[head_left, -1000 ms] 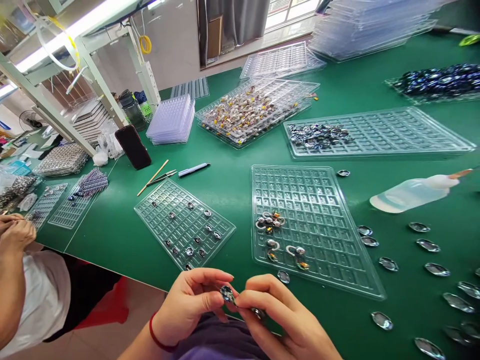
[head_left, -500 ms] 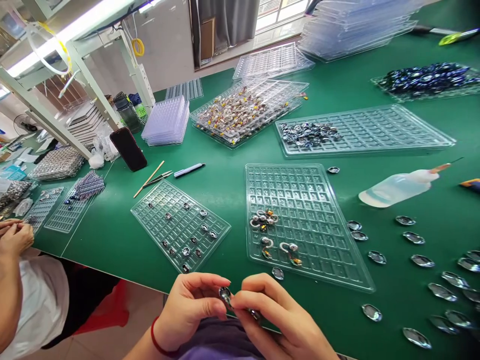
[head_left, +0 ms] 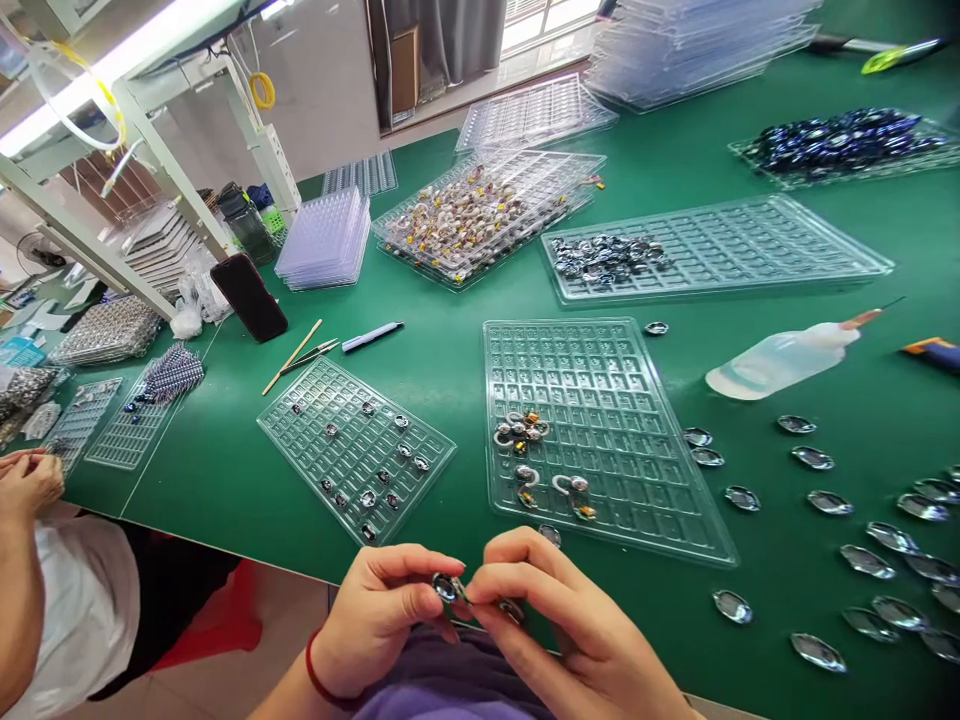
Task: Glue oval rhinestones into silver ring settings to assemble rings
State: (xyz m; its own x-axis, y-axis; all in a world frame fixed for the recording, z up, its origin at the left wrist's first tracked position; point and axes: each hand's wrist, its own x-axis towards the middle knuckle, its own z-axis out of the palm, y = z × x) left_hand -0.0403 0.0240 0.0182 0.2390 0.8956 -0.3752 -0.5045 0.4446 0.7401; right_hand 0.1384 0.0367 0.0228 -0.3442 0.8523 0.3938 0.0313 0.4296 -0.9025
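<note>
My left hand (head_left: 375, 610), with a red band at the wrist, pinches a small shiny dark metallic oval piece (head_left: 445, 587) between thumb and fingers. Close against it, my right hand (head_left: 559, 615) has its fingertips together on the piece's right side; exactly what they grip there is hidden. A second shiny metallic piece (head_left: 511, 610) shows beneath the right fingers. Ahead of my hands lies a clear compartment tray (head_left: 577, 400) with several small parts with white rings and orange bits (head_left: 577, 490). Left of it, another clear tray (head_left: 345, 400) has scattered small shiny pieces.
Many shiny oval shells (head_left: 829, 502) lie loose at the right, near a squeeze bottle (head_left: 780, 362) with a thin tip. Tweezers (head_left: 311, 355) and a pen (head_left: 373, 337) lie beyond the left tray. Heaped trays stand further back. A co-worker's hands (head_left: 34, 480) are at far left.
The oval piece in my left fingers has turned a little, so more of its round face shows. My right fingertips stay against it. The whole view has shifted slightly.
</note>
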